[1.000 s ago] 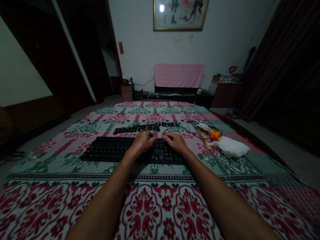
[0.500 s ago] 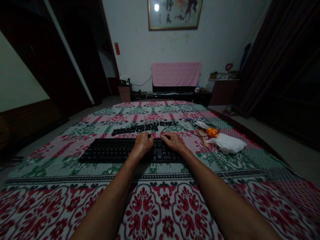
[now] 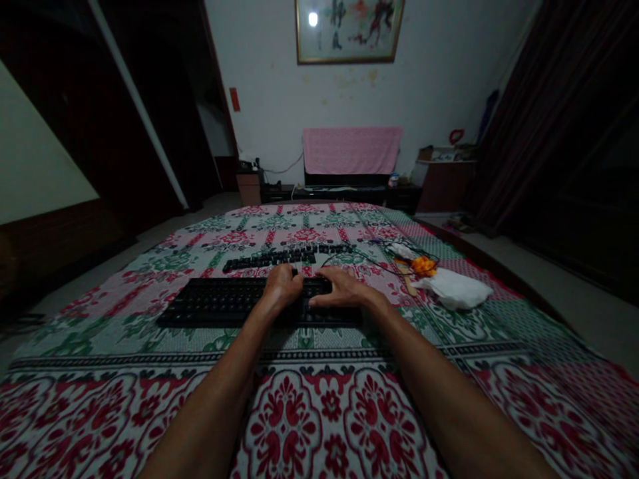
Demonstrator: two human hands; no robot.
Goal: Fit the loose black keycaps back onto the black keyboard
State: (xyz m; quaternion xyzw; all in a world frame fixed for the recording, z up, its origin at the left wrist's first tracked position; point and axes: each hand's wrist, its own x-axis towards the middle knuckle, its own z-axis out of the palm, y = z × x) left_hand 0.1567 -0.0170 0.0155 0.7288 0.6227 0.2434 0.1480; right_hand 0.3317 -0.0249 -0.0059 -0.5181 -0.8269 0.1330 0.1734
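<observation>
Nearest, spread wide underfoot of everything: a red-and-green flowered bedspread (image 3: 319,412). Beyond, flat and crosswise on it, the black keyboard (image 3: 214,303), with both hands on its right half. On the keys near the far edge, the left hand (image 3: 282,287), knuckles up, fingers curled down and tips hidden; cannot tell whether gripping or merely pressing. Just beside it, the right hand (image 3: 344,291), laid flat, fingers stretched out and pointing left across the keys, closed on nothing.

Looks like a light, stiff plastic slab: probably easy to lift, likely to flex a little, smooth enough to slide on the cloth. Best taken by the two short ends or along the long edges, not by the keys.

Just past the far edge, a thin dark cable (image 3: 359,256) in a loop; cannot tell which board it belongs to. Behind, apart from the first, a second strip of black keys (image 3: 279,256). To the right, close together, a wooden stick (image 3: 408,283), something orange (image 3: 423,266) and a crumpled white cloth (image 3: 456,289). Farthest, against the wall, a draped pink cloth (image 3: 352,150) and above it a framed picture (image 3: 348,30).
</observation>
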